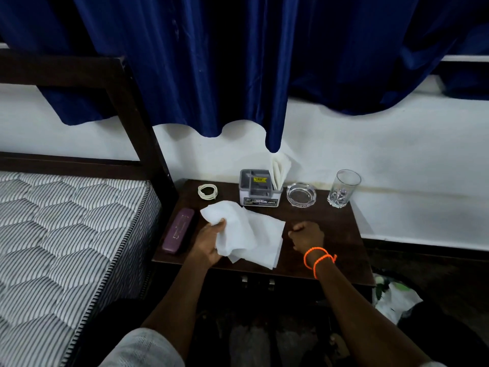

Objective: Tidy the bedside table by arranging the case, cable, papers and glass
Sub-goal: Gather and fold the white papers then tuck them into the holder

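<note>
On the dark wooden bedside table (330, 250), my left hand (209, 242) grips a bunch of white papers (246, 231) that drape over the table's middle. My right hand (307, 235), with orange bands on its wrist, rests beside the papers as a closed fist holding nothing. A purple case (177, 230) lies along the left edge. A coiled white cable (208, 191) sits at the back left. A clear drinking glass (343, 188) stands upright at the back right corner.
A grey organiser box (258, 190) with folded white papers (279, 169) stuck in it stands at the back centre, a glass ashtray (301, 194) to its right. A striped mattress (66, 234) lies left. Blue curtains (211, 62) hang above. A plastic bag (394, 298) sits on the floor right.
</note>
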Available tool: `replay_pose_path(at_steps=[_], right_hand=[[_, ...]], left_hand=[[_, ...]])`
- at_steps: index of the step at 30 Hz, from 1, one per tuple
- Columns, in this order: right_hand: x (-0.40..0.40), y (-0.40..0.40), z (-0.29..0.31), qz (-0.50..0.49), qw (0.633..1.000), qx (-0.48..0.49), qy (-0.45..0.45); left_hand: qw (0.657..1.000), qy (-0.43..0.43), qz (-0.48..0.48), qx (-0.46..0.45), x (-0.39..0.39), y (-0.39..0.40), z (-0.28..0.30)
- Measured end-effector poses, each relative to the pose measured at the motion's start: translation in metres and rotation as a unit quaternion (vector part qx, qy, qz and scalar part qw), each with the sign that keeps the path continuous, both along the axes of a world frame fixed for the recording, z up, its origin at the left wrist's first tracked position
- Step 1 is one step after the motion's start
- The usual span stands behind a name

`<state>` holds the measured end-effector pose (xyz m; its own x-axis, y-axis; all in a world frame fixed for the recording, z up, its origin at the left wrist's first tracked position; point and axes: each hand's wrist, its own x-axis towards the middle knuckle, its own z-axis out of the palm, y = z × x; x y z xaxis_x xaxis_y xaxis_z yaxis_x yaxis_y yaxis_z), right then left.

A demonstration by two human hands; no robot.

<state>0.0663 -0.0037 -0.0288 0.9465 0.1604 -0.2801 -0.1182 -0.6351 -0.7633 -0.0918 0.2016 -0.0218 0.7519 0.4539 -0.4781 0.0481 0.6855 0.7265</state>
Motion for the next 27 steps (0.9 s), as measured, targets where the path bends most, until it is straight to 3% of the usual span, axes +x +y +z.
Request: replay_pose_path(at_steps=[8,13,20,23,27], right_hand=[[0.004,0.022,-0.002,0.090,0.992,-0.081,-0.031],[0.004,0.035,-0.006,0.117,0.982,-0.135,-0.061],[0.010,0.039,-0.009,0.106,0.988,-0.100,-0.058],[0.008,0.036,-0.009,0.059,0.997,-0.040,-0.043],[-0.006,0.036,0.000,0.005,0.995,0.073,-0.069]], left_hand=[[0.999,0.028,-0.019,0.016,-0.012,0.009,-0.011],[0.999,0.022,-0.040,-0.022,-0.015,0.016,-0.019],[0.998,0.059,-0.023,-0.005,-0.016,0.025,-0.021],[0.996,0.081,-0.021,0.018,-0.014,0.025,-0.016],[0.997,0.034,-0.071,-0.002,-0.004,0.012,0.004]])
